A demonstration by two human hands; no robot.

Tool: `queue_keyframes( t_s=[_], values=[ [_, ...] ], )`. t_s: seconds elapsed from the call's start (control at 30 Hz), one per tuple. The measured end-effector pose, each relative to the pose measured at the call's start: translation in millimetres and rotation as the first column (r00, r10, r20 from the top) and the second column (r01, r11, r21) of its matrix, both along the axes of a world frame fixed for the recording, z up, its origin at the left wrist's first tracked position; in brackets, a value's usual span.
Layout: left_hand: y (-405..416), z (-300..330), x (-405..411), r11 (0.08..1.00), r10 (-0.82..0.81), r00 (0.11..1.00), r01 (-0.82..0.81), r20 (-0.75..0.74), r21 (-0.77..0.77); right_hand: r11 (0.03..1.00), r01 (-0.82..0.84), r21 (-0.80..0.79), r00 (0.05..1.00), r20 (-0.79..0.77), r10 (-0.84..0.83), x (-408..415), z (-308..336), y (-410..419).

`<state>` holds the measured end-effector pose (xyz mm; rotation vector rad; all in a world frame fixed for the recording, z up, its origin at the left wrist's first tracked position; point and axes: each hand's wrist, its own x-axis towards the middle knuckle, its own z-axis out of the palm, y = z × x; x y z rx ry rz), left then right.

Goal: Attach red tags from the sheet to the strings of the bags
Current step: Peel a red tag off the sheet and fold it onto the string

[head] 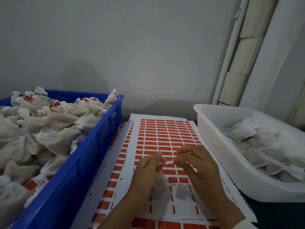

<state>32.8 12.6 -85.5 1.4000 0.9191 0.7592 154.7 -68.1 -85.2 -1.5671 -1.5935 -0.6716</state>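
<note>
Your left hand (148, 169) hovers over the sheet of red tags (165, 136), fingers curled round a white bag (159, 184) hanging beneath the palm. Your right hand (198, 164) sits just beside it, fingertips pinching a small pale tag (168, 162) between the two hands. Far left: blue crate (92, 156) heaped with tagged bags (49, 129). Centre: sheet lying flat on other sheets, nearest rows already stripped. Right: white tray (219, 159) holding untagged bags (257, 146).
</note>
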Motion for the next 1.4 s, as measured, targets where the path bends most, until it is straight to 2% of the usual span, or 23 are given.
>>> queue_keyframes(
  t_s=[0.07, 0.13, 0.37, 0.43, 0.53, 0.67, 0.8, 0.87, 0.97, 1.03, 1.2, 1.4],
  values=[
    [-3.3, 3.2, -2.1, 0.999, 0.014, 1.0, -0.015, -0.019, -0.045, 1.0, -0.01, 0.015, 0.982, 0.188, 0.007, 4.4, 1.8, -2.9],
    [-5.8, 1.1, -3.5, 1.0, -0.009, 0.999, 0.008, -0.042, -0.028, 1.0, -0.022, 0.01, 0.982, 0.189, 0.02, 5.7, 4.0, -4.4],
    [-5.3, 0.7, -7.4, 0.999, 0.016, 0.999, -0.017, -0.044, -0.029, 0.998, -0.067, -0.018, 0.998, 0.017, 0.068, 0.0, 1.8, -2.7],
    [-4.6, -0.1, -7.8, 0.999, 0.039, 0.999, -0.04, -0.025, -0.035, 0.999, -0.036, -0.027, 0.999, 0.005, 0.036, -2.5, -4.6, 0.0],
    [-4.0, -1.4, -8.1, 0.998, 0.045, 0.999, -0.045, -0.009, -0.036, 0.998, -0.04, -0.057, 0.985, -0.171, 0.03, -4.7, -10.8, 2.9],
    [-4.5, -2.6, -6.7, 0.999, 0.049, 0.999, -0.049, -0.002, -0.017, 0.997, -0.073, -0.036, 0.991, -0.111, 0.069, -5.3, -9.6, 3.1],
    [-3.8, -2.8, -6.1, 0.999, 0.05, 0.999, -0.05, 0.01, -0.011, 0.993, -0.087, -0.083, 0.986, -0.146, 0.075, -3.9, -6.8, 1.5],
    [-3.1, -2.9, -6.0, 0.999, 0.044, 0.999, -0.044, 0.014, -0.002, 0.987, -0.114, -0.113, 0.965, -0.248, 0.083, -4.7, -6.8, 1.0],
    [-3.4, -2.8, -5.8, 0.999, 0.036, 0.999, -0.036, 0.009, 0.034, 0.978, -0.144, -0.149, 0.881, -0.469, 0.058, -8.4, -7.0, 1.6],
    [-4.3, -2.3, -5.7, 0.998, 0.026, 1.0, -0.026, 0.011, 0.054, 0.979, -0.146, -0.14, 0.837, -0.545, 0.047, -10.2, -7.8, 2.4],
    [-5.9, -2.5, -6.1, 0.997, -0.01, 1.0, 0.009, 0.017, 0.07, 0.983, -0.162, -0.089, 0.795, -0.602, 0.076, -10.5, -8.4, 3.3],
    [-6.7, -2.9, -6.1, 0.996, -0.025, 0.999, 0.023, 0.026, 0.081, 0.983, -0.141, -0.12, 0.792, -0.609, 0.04, -9.1, -12.1, 4.0]
  ],
)
